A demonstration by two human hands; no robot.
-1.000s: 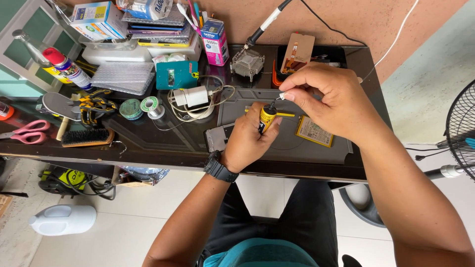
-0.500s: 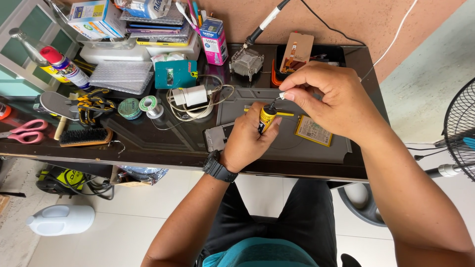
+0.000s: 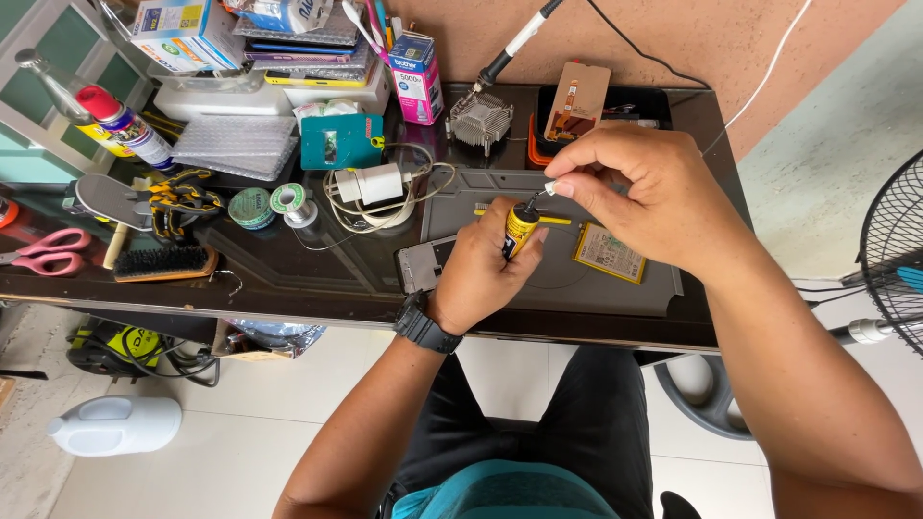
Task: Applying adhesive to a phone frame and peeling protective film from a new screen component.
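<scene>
Glue tube (image 3: 520,231) in left hand (image 3: 481,274), right hand (image 3: 639,197) at tip

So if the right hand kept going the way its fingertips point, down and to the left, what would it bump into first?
Most likely the thin black nozzle of the small yellow tube, which the left hand grips. The right hand pinches a small white cap at that nozzle's tip. Depth is hard to judge from above.

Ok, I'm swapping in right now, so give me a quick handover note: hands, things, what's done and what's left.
Left hand: grips the small yellow glue tube, nozzle up.
Right hand: fingertips pinch the tube's tip; I can't tell whether a cap is on or off.
Both are above the grey mat, with the phone frame by the left hand and the battery under the right.
Done: tube in hand.
Left: no glue seen applied yet.
</scene>
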